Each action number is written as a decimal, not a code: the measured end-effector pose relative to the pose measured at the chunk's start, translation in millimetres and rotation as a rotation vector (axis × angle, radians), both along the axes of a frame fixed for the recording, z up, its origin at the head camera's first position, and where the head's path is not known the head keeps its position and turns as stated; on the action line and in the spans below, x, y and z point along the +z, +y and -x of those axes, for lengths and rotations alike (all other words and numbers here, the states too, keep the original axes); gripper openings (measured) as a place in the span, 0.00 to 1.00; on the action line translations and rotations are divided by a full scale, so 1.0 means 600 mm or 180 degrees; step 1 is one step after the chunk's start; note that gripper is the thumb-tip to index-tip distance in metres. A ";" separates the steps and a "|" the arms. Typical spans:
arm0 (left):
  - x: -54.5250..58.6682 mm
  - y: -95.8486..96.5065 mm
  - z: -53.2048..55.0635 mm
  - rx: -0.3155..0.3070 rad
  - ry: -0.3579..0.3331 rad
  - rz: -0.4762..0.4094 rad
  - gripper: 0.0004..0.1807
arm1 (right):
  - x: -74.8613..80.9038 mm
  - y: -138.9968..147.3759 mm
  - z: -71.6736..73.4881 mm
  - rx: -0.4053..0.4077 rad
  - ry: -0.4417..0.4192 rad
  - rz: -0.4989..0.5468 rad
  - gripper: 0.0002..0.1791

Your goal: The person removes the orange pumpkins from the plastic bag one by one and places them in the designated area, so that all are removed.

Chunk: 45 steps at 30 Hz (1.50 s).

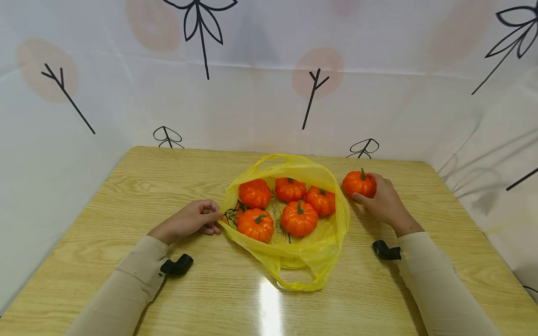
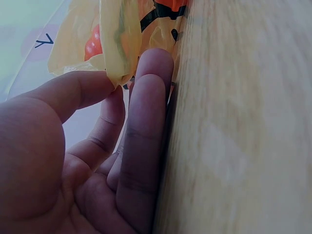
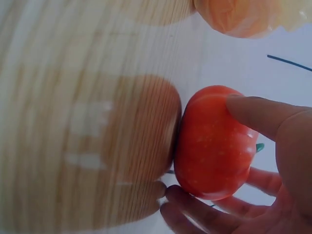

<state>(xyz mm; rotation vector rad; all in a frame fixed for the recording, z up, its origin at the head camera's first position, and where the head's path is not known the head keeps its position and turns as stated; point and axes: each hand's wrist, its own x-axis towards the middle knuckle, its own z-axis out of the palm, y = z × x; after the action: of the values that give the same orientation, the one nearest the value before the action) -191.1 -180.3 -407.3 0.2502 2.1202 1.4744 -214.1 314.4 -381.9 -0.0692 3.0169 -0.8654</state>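
Note:
A yellow plastic bag (image 1: 311,254) lies on the table with its mouth spread wide, and several small orange pumpkins with green stems, such as the front one (image 1: 299,219), sit inside it. At the bag's left rim, my left hand (image 1: 190,220) pinches the thin plastic (image 2: 119,58) between thumb and index finger; its other fingers rest beside the tabletop. To the right of the bag, my right hand (image 1: 384,201) holds another orange pumpkin (image 1: 356,185), thumb on one side and fingers on the other. In the right wrist view this pumpkin (image 3: 212,146) appears to stand on the table.
The wooden table (image 1: 138,186) reaches back to a white patterned cloth (image 1: 252,107). Beside each forearm, a black curved piece, one at the left wrist (image 1: 177,265) and one at the right (image 1: 386,251), sticks out. The bag's front handle loop (image 1: 294,285) lies toward me.

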 end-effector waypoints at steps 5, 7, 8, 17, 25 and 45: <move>0.000 0.000 -0.001 0.0012 -0.0016 -0.0044 0.16 | 0.001 -0.001 0.001 0.0046 0.0035 -0.0062 0.46; 0.001 -0.001 -0.001 0.0006 -0.0020 -0.0050 0.16 | 0.001 -0.002 0.001 0.0056 0.0040 -0.0069 0.46; 0.001 -0.001 -0.002 0.0000 -0.0016 -0.0049 0.16 | 0.001 -0.003 0.001 0.0058 0.0037 -0.0067 0.46; 0.001 -0.002 -0.002 -0.0017 -0.0008 -0.0044 0.17 | 0.000 -0.005 -0.002 0.0012 -0.0015 -0.0069 0.47; 0.002 0.000 -0.001 0.0003 -0.0008 -0.0015 0.17 | 0.004 -0.005 -0.003 -0.0058 -0.0043 0.0012 0.54; 0.000 0.000 0.001 -0.0027 -0.0007 -0.0010 0.17 | 0.042 -0.086 -0.042 -0.0113 0.2293 0.0929 0.22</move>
<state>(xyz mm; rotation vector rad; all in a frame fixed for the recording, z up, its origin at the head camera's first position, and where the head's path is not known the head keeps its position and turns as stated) -192.0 -180.1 -407.5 0.2583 2.1130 1.4725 -189.1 262.8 -356.4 -0.4126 3.4837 -1.5729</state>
